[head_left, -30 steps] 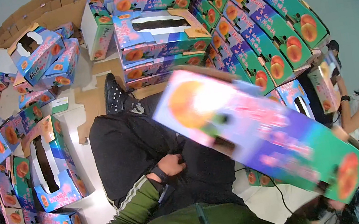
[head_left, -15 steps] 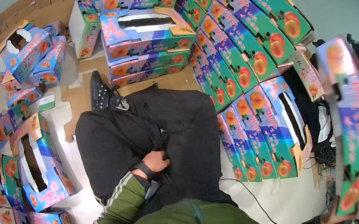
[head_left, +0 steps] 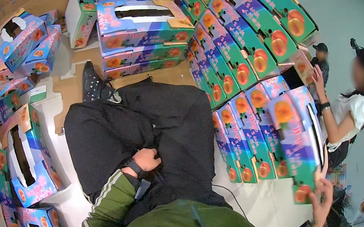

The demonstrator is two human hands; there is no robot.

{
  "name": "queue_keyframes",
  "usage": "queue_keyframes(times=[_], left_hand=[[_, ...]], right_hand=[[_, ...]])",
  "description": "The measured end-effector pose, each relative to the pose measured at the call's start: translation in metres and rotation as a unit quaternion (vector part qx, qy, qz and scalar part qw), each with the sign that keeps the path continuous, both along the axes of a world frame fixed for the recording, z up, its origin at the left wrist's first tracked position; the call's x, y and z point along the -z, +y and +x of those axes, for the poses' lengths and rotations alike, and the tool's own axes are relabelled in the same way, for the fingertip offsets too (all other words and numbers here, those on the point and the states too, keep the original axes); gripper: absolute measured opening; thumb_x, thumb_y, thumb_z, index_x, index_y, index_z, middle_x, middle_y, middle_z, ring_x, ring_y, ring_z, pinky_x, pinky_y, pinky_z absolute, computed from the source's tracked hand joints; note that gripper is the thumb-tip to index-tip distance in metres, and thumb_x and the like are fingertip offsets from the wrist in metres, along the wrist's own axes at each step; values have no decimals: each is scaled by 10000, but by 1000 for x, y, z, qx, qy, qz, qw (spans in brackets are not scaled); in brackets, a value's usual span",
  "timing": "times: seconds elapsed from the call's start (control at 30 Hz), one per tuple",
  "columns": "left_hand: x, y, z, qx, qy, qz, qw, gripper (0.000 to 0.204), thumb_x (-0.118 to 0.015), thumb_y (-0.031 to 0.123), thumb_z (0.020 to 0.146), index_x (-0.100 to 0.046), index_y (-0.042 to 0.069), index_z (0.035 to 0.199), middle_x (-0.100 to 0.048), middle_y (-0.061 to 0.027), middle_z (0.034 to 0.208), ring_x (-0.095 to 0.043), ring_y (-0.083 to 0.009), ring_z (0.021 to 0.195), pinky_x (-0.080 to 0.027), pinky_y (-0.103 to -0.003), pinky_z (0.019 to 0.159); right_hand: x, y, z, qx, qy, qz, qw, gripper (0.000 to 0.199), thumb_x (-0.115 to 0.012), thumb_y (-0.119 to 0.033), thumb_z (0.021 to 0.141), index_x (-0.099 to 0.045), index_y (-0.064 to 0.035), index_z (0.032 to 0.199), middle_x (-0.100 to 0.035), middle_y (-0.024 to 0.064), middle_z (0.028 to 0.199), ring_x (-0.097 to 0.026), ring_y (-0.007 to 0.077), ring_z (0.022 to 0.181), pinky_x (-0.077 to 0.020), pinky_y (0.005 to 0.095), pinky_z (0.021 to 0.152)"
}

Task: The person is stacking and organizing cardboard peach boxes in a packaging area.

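My right hand (head_left: 322, 203), at the lower right, grips the near end of a peach-printed cardboard box (head_left: 296, 142) in purple, blue and green. The box stands on its narrow end, beside a row of similar boxes (head_left: 247, 146), and covers part of that row's right end. My left hand (head_left: 146, 160) rests on my dark trousers with its fingers curled closed, and I see nothing in it. The wrist of that hand wears a dark band.
Tall stacks of matching boxes (head_left: 244, 26) rise ahead and to the right. More boxes (head_left: 31, 162) with cut-out handles lie at the left. A co-worker (head_left: 350, 114) at the right raises a hand (head_left: 318, 83) beside the stack. A black cable (head_left: 234, 196) crosses the white floor.
My right hand has brought the box leftward, up to the right end of the standing row. The co-worker at the right, hidden behind the box before, now shows. My left hand stays on my lap.
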State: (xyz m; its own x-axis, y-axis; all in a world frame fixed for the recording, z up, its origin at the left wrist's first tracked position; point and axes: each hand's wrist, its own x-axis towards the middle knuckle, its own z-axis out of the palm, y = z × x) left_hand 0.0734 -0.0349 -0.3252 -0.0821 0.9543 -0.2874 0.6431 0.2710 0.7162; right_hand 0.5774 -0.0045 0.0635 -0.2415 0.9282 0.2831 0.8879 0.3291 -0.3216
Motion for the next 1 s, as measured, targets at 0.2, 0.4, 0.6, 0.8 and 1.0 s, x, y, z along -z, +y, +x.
queue_keyframes(times=[0.2, 0.4, 0.6, 0.8, 1.0], left_hand=[[-28, 5, 0, 28, -5, -52, 998, 448, -604, 383, 845, -653, -8, 1058, -680, -224, 983, -645, -391, 954, -513, -467, 837], [-28, 2, 0, 1, -22, -5, 1000, 390, -619, 369, 834, -668, 6, 968, -687, -199, 934, -655, -381, 904, -520, -473, 794], [-7, 3, -1, 8, -7, 38, 999, 390, -621, 386, 832, -649, 10, 930, -664, -221, 811, -646, -414, 797, -512, -512, 721], [-11, 5, -2, 21, 1, 4, 1000, 400, -611, 392, 840, -648, 10, 955, -666, -216, 830, -650, -401, 824, -519, -508, 735], [-18, 6, -4, 7, -10, 19, 1000, 391, -609, 391, 845, -640, 19, 963, -665, -212, 847, -651, -396, 846, -522, -507, 736]], right_hand=[[15, 60, -25, -43, 38, -79, 995, 1033, -835, -70, 598, -265, -3, 1456, -332, 174, 1449, -345, 308, 1347, -273, 389, 1127], [7, 107, -52, -16, -86, -78, 993, 988, -850, -96, 568, -349, 5, 1414, -508, 145, 1279, -492, 234, 1178, -396, 357, 1025], [-7, 124, -70, 31, 105, -84, 990, 967, -876, -82, 584, -366, 49, 1395, -561, 151, 1211, -561, 219, 1050, -434, 324, 963], [-15, 168, -116, 75, 68, -118, 988, 941, -865, -169, 658, -352, 78, 1407, -588, 171, 1195, -580, 219, 1049, -453, 323, 943], [1, 195, -101, 28, -41, -162, 985, 1025, -889, -142, 618, -313, 100, 1431, -622, 164, 1171, -615, 215, 1004, -493, 311, 889]])
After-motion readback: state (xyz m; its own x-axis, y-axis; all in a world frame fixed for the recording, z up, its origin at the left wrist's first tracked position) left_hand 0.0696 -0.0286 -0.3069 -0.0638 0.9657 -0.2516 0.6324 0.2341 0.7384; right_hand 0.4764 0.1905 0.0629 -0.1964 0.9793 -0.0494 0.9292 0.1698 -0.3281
